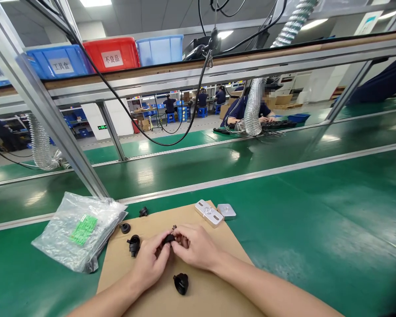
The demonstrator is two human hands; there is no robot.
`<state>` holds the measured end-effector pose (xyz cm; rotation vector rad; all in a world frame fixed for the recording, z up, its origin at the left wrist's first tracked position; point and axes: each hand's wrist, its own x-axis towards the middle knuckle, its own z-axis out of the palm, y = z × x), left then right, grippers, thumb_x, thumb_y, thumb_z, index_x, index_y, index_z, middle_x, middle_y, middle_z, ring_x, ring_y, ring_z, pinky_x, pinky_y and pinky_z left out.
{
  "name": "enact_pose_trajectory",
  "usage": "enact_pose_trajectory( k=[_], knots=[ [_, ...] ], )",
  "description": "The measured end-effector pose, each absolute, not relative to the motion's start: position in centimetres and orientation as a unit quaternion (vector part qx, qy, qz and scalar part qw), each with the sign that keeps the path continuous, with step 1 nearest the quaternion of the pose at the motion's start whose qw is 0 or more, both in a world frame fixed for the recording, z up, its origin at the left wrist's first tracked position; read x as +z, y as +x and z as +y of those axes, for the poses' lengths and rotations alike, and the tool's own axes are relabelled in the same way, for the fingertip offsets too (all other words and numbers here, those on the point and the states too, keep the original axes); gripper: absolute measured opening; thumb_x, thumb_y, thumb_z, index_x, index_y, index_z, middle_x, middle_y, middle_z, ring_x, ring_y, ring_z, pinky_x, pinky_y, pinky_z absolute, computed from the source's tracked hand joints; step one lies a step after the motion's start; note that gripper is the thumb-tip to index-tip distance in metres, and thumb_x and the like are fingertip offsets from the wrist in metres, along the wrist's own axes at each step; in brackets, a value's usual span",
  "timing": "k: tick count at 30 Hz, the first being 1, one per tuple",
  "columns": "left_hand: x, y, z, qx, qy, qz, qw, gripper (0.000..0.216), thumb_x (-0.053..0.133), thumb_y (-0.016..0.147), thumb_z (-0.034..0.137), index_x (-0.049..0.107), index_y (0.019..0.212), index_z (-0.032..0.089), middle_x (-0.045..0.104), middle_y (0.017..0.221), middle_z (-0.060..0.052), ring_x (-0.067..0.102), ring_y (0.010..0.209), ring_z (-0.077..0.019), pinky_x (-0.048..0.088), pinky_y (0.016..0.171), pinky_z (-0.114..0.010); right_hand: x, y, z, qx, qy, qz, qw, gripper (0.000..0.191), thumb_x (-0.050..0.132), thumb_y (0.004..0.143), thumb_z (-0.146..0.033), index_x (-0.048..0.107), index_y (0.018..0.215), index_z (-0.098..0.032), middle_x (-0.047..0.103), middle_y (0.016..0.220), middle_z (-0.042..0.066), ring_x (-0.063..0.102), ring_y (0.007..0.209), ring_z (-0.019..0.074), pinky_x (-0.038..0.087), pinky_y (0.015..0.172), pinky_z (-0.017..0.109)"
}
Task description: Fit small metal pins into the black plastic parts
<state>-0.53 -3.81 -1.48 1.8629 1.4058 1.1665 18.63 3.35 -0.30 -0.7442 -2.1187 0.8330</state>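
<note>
**Two hands close on a small black part at the bench**

Both hands pinch one small black part between them: the left hand holds it from below with fingertips curled in, and the right hand meets it from the other side, fingers closed tight around its end. A tiny metal piece juts up just above the part; whether it is a screw or a pin is too small to tell. The part is held just above a sheet of brown cardboard laid on the green bench.

The work appears to be at a fitting stage, with the metal piece being set into the black part. The next move would call for a steady left-hand hold and fine fingertip control from the right.

Four more black parts lie on or by the cardboard, one near the wrists, one beside the left hand, two farther out. Two silver metal blocks sit at the cardboard's far edge. A clear plastic bag with a green label rests to the left. Across the conveyor, other people sit at their own stations.
</note>
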Motion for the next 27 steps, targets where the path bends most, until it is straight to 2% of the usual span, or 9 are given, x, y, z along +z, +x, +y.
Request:
enact_pose_trajectory(
  k=[2, 4, 15, 17, 20, 22, 24, 27],
  knots=[
    [-1.7, -0.6, -3.9, 0.426, 0.703, 0.519, 0.234, 0.037, 0.055, 0.099, 0.024, 0.066, 0.135, 0.023, 0.074, 0.12, -0.01, 0.072, 0.102, -0.0248, 0.056, 0.094, -0.033, -0.4, 18.6, 3.3, 0.324, -0.287, -0.82, 0.375, 0.002, 0.063, 0.078, -0.015, 0.064, 0.078, -0.017, 0.061, 0.07, 0.0, 0.051, 0.06, 0.0094, 0.039, 0.055, 0.019],
    [-1.8, -0.6, -3.9, 0.419, 0.712, 0.518, 0.221, 0.038, 0.054, 0.099, 0.022, 0.066, 0.135, 0.022, 0.072, 0.125, -0.01, 0.072, 0.106, -0.0247, 0.055, 0.096, -0.032, -0.4, 18.6, 3.2, 0.33, -0.286, -0.816, 0.379, 0.002, 0.063, 0.078, -0.015, 0.064, 0.077, -0.016, 0.061, 0.07, 0.0, 0.051, 0.06, 0.0091, 0.039, 0.056, 0.019],
    [-0.4, 0.0, -3.8, 0.398, 0.723, 0.516, 0.227, 0.033, 0.051, 0.1, 0.02, 0.07, 0.127, 0.022, 0.076, 0.115, -0.009, 0.073, 0.096, -0.0214, 0.055, 0.088, -0.029, -0.2, 18.5, 2.8, 0.329, -0.312, -0.811, 0.369, 0.013, 0.061, 0.081, -0.015, 0.054, 0.07, -0.015, 0.057, 0.063, -0.003, 0.046, 0.057, 0.0068, 0.034, 0.057, 0.019],
    [-0.4, -0.2, -3.8, 0.391, 0.725, 0.52, 0.225, 0.032, 0.05, 0.1, 0.02, 0.069, 0.125, 0.021, 0.075, 0.114, -0.009, 0.072, 0.097, -0.0216, 0.054, 0.089, -0.03, -0.2, 18.8, 3.3, 0.353, -0.299, -0.821, 0.333, 0.011, 0.064, 0.082, -0.019, 0.06, 0.073, -0.015, 0.059, 0.066, -0.003, 0.049, 0.058, 0.0068, 0.035, 0.057, 0.018],
    [0.1, -0.7, -3.7, 0.36, 0.74, 0.521, 0.228, 0.03, 0.05, 0.098, 0.018, 0.069, 0.12, 0.022, 0.073, 0.108, -0.008, 0.068, 0.097, -0.0224, 0.052, 0.088, -0.033, -0.1, 19.5, 4.6, 0.402, -0.273, -0.829, 0.276, 0.014, 0.066, 0.088, -0.031, 0.071, 0.088, -0.018, 0.066, 0.076, -0.002, 0.055, 0.064, 0.008, 0.038, 0.059, 0.018],
    [0.6, -1.0, -3.8, 0.329, 0.763, 0.505, 0.233, 0.026, 0.05, 0.096, 0.017, 0.069, 0.113, 0.021, 0.071, 0.1, -0.007, 0.065, 0.093, -0.0226, 0.05, 0.085, -0.034, -0.1, 19.9, 5.7, 0.404, -0.302, -0.816, 0.283, 0.02, 0.061, 0.094, -0.034, 0.073, 0.092, -0.019, 0.068, 0.081, 0.0, 0.057, 0.068, 0.0094, 0.04, 0.061, 0.019],
    [0.9, -1.1, -4.0, 0.301, 0.795, 0.469, 0.241, 0.022, 0.052, 0.095, 0.018, 0.069, 0.109, 0.02, 0.069, 0.096, -0.007, 0.063, 0.091, -0.0228, 0.049, 0.084, -0.034, -0.3, 20.1, 6.6, 0.382, -0.346, -0.8, 0.308, 0.022, 0.056, 0.096, -0.03, 0.074, 0.095, -0.018, 0.069, 0.084, 0.002, 0.059, 0.071, 0.0109, 0.041, 0.063, 0.02],
    [0.8, -1.0, -4.3, 0.28, 0.817, 0.432, 0.261, 0.022, 0.054, 0.098, 0.023, 0.068, 0.114, 0.022, 0.071, 0.102, -0.007, 0.064, 0.096, -0.0227, 0.048, 0.089, -0.033, -0.9, 20.2, 7.5, 0.351, -0.376, -0.802, 0.305, 0.021, 0.057, 0.091, -0.02, 0.075, 0.102, -0.018, 0.071, 0.089, 0.002, 0.062, 0.077, 0.0133, 0.043, 0.067, 0.022]
  ],
)
